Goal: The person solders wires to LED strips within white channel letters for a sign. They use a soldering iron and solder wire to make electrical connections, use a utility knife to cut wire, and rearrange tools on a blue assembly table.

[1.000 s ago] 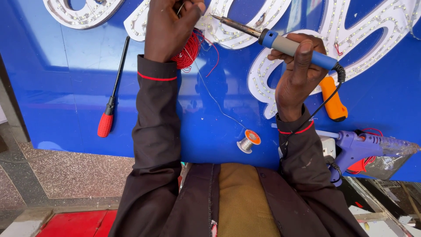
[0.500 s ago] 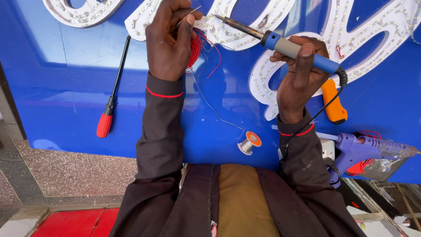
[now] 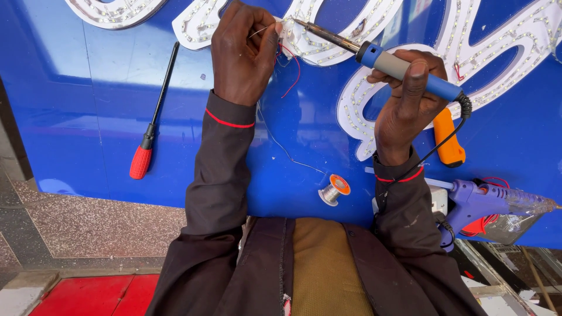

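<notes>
My left hand point(image 3: 243, 52) pinches a thin strand of solder wire point(image 3: 275, 134) up against a white letter studded with small lights point(image 3: 319, 44) on a blue sign board point(image 3: 88, 99). Thin red wires point(image 3: 291, 73) hang by my fingers. My right hand point(image 3: 407, 102) grips a soldering iron with a blue and grey handle point(image 3: 404, 70). Its metal tip reaches left to the spot where my left fingers hold the strand. The strand runs down to a small solder spool point(image 3: 333, 189) lying on the board.
A red-handled screwdriver point(image 3: 149, 131) lies on the board at the left. An orange-handled tool point(image 3: 449, 143) sits behind my right wrist. A purple glue gun point(image 3: 486, 202) lies at the lower right. Speckled stone floor point(image 3: 88, 222) and a red surface point(image 3: 88, 295) show below the board.
My left hand has turned and lifted its fingertips to the white letter. The bundle of red wire it covered is now mostly out of sight. The iron tip stays near the same spot.
</notes>
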